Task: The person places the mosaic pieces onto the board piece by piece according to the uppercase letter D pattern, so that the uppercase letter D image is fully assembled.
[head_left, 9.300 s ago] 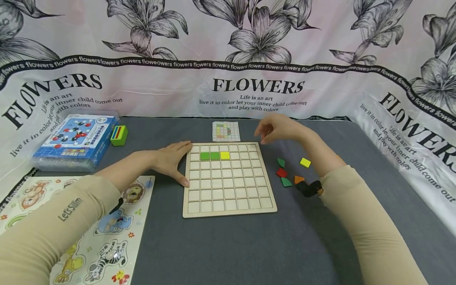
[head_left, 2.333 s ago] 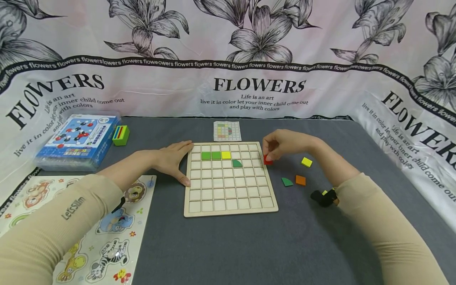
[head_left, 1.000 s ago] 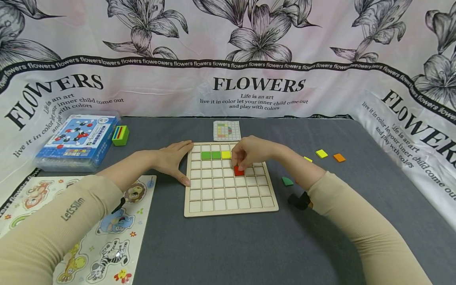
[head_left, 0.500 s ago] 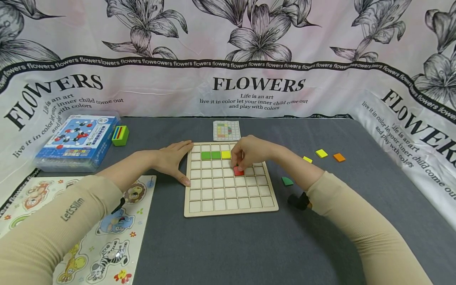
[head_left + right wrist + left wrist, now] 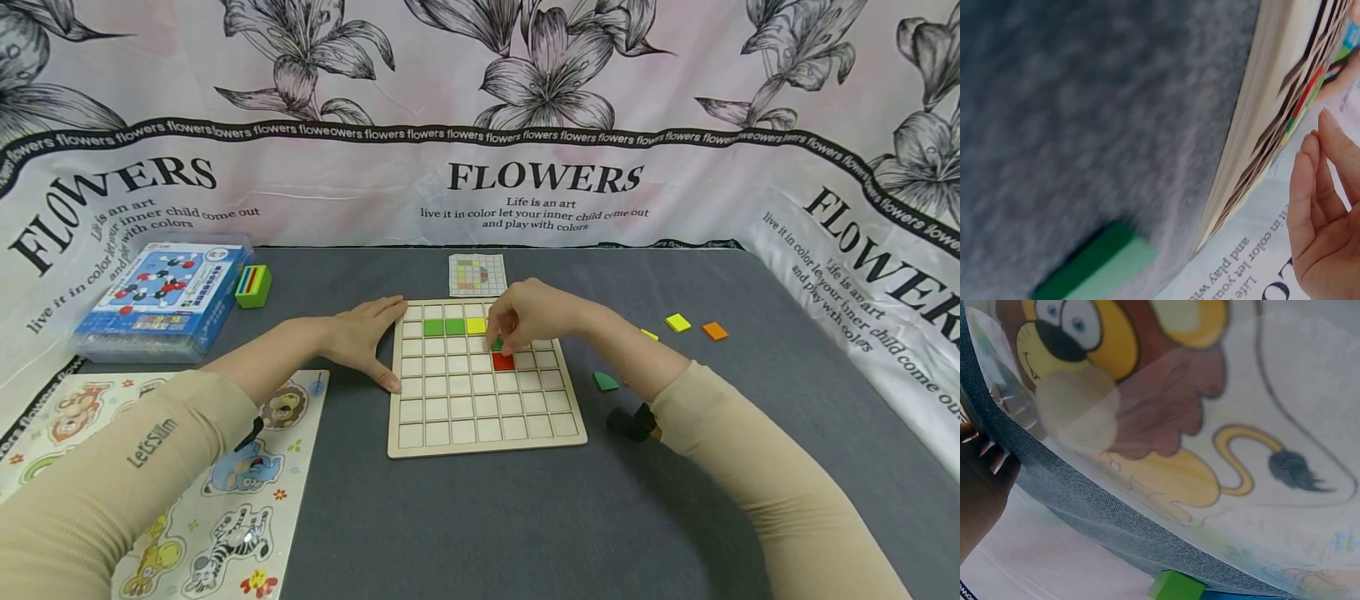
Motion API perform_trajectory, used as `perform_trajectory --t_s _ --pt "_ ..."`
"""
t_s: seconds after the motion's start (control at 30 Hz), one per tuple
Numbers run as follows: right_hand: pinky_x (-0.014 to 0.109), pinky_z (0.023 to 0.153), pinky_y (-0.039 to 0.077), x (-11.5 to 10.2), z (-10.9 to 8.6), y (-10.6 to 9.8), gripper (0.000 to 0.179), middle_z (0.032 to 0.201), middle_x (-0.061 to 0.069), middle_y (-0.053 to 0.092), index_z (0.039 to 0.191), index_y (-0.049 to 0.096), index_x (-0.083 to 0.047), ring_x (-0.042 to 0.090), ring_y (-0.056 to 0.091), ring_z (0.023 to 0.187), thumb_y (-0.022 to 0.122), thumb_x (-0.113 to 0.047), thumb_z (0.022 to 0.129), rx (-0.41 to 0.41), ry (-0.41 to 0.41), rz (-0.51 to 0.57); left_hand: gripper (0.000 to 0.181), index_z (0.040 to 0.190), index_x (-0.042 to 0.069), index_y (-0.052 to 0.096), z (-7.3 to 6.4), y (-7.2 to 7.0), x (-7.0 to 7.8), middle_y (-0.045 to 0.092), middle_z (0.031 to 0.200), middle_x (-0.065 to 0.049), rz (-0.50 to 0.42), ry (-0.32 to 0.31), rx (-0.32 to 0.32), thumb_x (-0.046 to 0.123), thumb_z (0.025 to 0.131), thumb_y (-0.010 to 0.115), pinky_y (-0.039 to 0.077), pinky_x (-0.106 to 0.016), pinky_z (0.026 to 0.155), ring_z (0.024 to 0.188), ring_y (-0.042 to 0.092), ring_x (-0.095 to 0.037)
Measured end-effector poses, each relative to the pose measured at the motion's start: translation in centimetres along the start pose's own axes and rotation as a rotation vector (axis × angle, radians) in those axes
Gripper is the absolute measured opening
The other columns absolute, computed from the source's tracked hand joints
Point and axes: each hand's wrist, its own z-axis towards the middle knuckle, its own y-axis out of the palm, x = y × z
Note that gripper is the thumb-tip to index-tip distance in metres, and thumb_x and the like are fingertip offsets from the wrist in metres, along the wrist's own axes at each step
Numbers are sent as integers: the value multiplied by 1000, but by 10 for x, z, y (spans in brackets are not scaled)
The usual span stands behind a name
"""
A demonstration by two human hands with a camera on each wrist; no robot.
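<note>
A wooden grid board (image 5: 487, 429) lies on the grey cloth. My left hand (image 5: 360, 337) rests along its left edge, fingers and thumb spread. Two green square tiles (image 5: 444, 327) and a yellow tile (image 5: 476, 326) sit in a row near its top. Close over the board's upper middle is my right hand (image 5: 528, 312), thumb and fingers bent downward with the tips near each other. Under the thumb shows a red tile (image 5: 503, 362) in a cell. A green quarter-round piece (image 5: 497, 343) just above it is partly hidden by the fingers. The right wrist view shows nothing between my right fingertips (image 5: 1310, 142).
A gridded pattern card (image 5: 477, 276) lies behind the board. To the right are a green piece (image 5: 605, 382), yellow tile (image 5: 678, 322) and orange tile (image 5: 715, 332). On the left are an animal puzzle sheet (image 5: 307, 450), a blue box (image 5: 161, 292) and a green block (image 5: 253, 287).
My right hand brought the red tile from the board's right edge to a middle cell, then let go and lifted slightly. Earlier, the green quarter-round piece came onto the board. My left hand stayed still.
</note>
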Motion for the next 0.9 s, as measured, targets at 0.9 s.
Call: perform_trajectory --t_s 0.9 --pt "28 75 56 66 -67 -17 20 93 8 66 100 70 -10 17 62 84 80 -12 82 -138 167 142 131 159 3 4 0 -1 1 -2 167 -22 -4 -5 -13 67 71 77 17 -65 122 154 4 -46"
